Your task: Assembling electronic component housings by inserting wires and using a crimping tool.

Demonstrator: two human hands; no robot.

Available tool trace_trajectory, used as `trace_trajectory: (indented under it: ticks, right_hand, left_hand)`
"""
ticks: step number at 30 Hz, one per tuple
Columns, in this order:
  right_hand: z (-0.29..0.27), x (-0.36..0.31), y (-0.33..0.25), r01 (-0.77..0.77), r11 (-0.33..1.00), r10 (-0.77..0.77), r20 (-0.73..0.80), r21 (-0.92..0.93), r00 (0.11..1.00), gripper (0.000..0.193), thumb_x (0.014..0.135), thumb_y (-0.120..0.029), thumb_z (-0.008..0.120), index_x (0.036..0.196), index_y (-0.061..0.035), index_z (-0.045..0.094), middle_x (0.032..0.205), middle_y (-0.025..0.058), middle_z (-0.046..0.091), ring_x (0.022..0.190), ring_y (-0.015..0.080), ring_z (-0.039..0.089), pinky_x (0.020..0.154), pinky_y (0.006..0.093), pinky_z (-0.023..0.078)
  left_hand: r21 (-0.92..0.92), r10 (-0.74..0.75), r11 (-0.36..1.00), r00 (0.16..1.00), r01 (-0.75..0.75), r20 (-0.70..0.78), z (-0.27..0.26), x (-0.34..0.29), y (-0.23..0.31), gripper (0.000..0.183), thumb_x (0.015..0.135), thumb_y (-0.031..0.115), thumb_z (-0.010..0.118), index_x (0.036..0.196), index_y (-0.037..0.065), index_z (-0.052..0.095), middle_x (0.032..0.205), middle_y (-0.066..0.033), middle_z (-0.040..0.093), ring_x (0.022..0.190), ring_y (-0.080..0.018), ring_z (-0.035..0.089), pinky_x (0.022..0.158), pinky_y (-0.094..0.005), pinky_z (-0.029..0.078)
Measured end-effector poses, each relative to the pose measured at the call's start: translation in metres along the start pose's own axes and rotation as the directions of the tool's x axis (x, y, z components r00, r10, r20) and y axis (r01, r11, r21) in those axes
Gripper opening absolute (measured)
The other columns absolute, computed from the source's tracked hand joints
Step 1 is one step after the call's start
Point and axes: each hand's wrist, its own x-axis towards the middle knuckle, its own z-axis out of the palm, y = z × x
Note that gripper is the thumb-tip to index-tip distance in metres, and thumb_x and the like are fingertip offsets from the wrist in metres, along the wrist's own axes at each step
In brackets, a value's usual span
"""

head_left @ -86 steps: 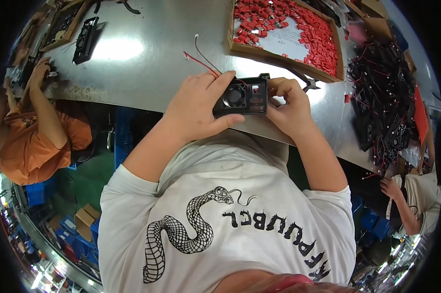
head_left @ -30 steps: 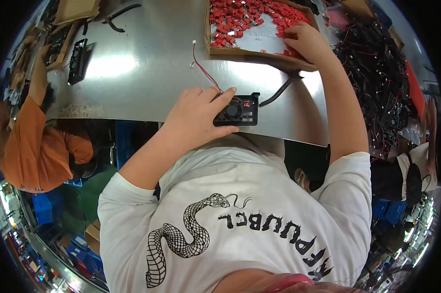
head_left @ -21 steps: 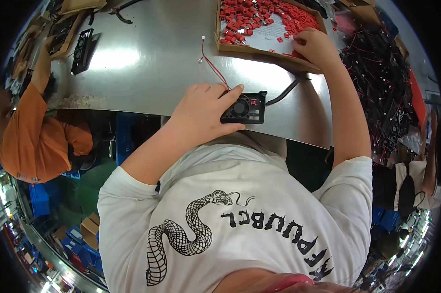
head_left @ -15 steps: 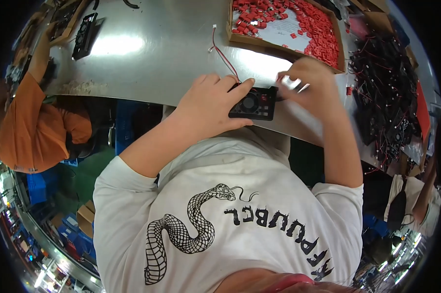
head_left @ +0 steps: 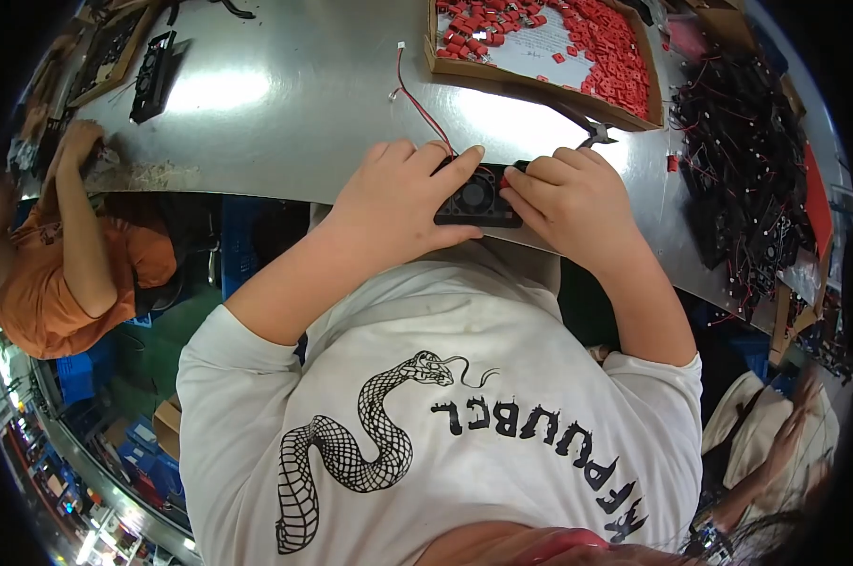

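Bright overall; light looks overhead. I get hard glare on the metal table (head_left: 294, 137) left of the cardboard tray (head_left: 540, 87), second patch off its near wall. Left hand (head_left: 403, 193) and right hand (head_left: 579, 196), nearside of tray, evenly lit, sharp. Black parts heap (head_left: 736, 179) right of tray: detail lost. Margins around the tray's surroundings: bent edges, soft focus, black vignette.
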Motion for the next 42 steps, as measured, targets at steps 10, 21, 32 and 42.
trace_trajectory:
  ticks: [10, 21, 32, 42]
  right_hand:
    - [-0.019, 0.010, 0.000, -0.398, 0.786, 0.384, 0.130, 0.474, 0.914, 0.037, 0.079, -0.019, 0.082, 0.114, -0.0087, 0.076, 0.107, 0.0088, 0.068, 0.096, 0.0269, 0.066, 0.085, 0.0397, 0.054]
    - [0.043, -0.022, 0.027, -0.390, 0.921, 0.389, 0.054, 0.000, 0.920, 0.095, 0.077, -0.050, 0.080, 0.153, -0.0078, 0.042, 0.162, 0.0191, 0.030, 0.149, 0.0415, 0.029, 0.119, 0.0517, 0.033]
    - [0.030, -0.036, 0.006, -0.390, 0.912, 0.395, 0.010, -0.128, 0.919, 0.104, 0.070, -0.052, 0.085, 0.151, -0.0008, 0.043, 0.151, 0.0243, 0.042, 0.138, 0.0445, 0.040, 0.114, 0.0533, 0.037]
    - [-0.016, -0.013, 0.038, 0.326, 0.082, 0.272, -0.336, 0.942, 0.902, 0.078, 0.094, -0.066, 0.035, 0.105, 0.0083, 0.058, 0.100, 0.0201, 0.061, 0.089, 0.0287, 0.059, 0.078, 0.0372, 0.047]
  left_hand:
    - [0.002, -0.017, 1.000, 0.999, 0.017, 0.032, -0.003, -0.001, -0.004, 0.076, 0.079, 0.054, 0.079, 0.140, 0.013, 0.059, 0.113, -0.0103, 0.064, 0.099, -0.0292, 0.061, 0.090, -0.0409, 0.047]
    - [0.041, -0.073, 0.997, 0.996, 0.071, 0.060, -0.020, -0.007, -0.014, 0.077, 0.079, 0.053, 0.079, 0.141, 0.014, 0.058, 0.115, -0.0114, 0.064, 0.101, -0.0306, 0.062, 0.092, -0.0423, 0.048]
    - [0.012, -0.043, 0.999, 0.998, 0.043, 0.039, -0.012, -0.003, -0.011, 0.076, 0.078, 0.052, 0.080, 0.141, 0.014, 0.058, 0.116, -0.0119, 0.064, 0.102, -0.0303, 0.061, 0.094, -0.0423, 0.047]
    - [0.012, -0.022, 1.000, 0.999, 0.021, 0.036, -0.007, 0.003, 0.004, 0.075, 0.077, 0.050, 0.082, 0.139, 0.014, 0.059, 0.113, -0.0104, 0.065, 0.099, -0.0299, 0.062, 0.092, -0.0416, 0.047]
